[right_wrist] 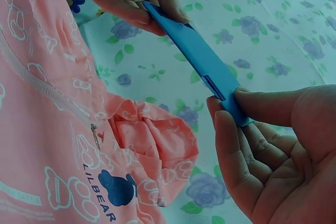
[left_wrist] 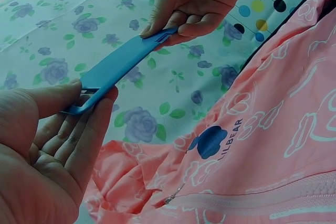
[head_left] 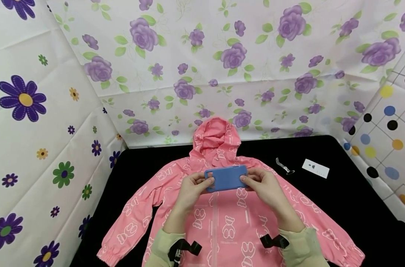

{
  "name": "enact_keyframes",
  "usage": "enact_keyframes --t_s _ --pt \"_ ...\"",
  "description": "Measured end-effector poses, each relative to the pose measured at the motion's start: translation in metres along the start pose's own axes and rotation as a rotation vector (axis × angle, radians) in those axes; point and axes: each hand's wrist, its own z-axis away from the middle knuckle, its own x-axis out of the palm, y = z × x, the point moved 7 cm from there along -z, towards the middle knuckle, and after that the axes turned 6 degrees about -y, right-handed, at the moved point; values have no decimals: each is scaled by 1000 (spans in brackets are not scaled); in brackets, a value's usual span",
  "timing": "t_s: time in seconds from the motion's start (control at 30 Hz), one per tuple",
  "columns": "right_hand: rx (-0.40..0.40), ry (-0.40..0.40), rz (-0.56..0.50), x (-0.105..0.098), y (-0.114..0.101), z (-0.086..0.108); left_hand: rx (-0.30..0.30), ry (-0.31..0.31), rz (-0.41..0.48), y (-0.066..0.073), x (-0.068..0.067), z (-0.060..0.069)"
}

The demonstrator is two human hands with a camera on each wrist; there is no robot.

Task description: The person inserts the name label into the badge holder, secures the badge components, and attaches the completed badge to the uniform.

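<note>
A blue phone case [head_left: 227, 178] is held up level above the chest of a pink hooded jacket [head_left: 215, 215]. My left hand [head_left: 193, 188] pinches its left end, beside the camera cutout, between thumb and fingers. At the other end my right hand [head_left: 264, 184] grips it the same way. The left wrist view shows the case [left_wrist: 118, 66] edge-on, with the left thumb on top and fingers beneath. In the right wrist view the case [right_wrist: 205, 59] slants between both hands. The jacket lies spread out, hood at the far side, sleeves out to both sides.
On the black tabletop [head_left: 309, 193], right of the jacket, lie a clear curved plastic piece [head_left: 284, 166] and a white card [head_left: 315, 168] with small dark marks. Flower-patterned sheets [head_left: 175, 111] rise behind and at the left; a dotted sheet [head_left: 385, 148] stands at the right.
</note>
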Motion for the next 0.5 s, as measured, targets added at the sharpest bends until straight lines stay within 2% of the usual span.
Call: enact_keyframes --t_s 0.3,0.5 --pt "-24 39 10 -9 1 0 14 3 16 2 -3 0" --pt "-12 100 6 -19 1 2 22 10 27 4 -6 0"
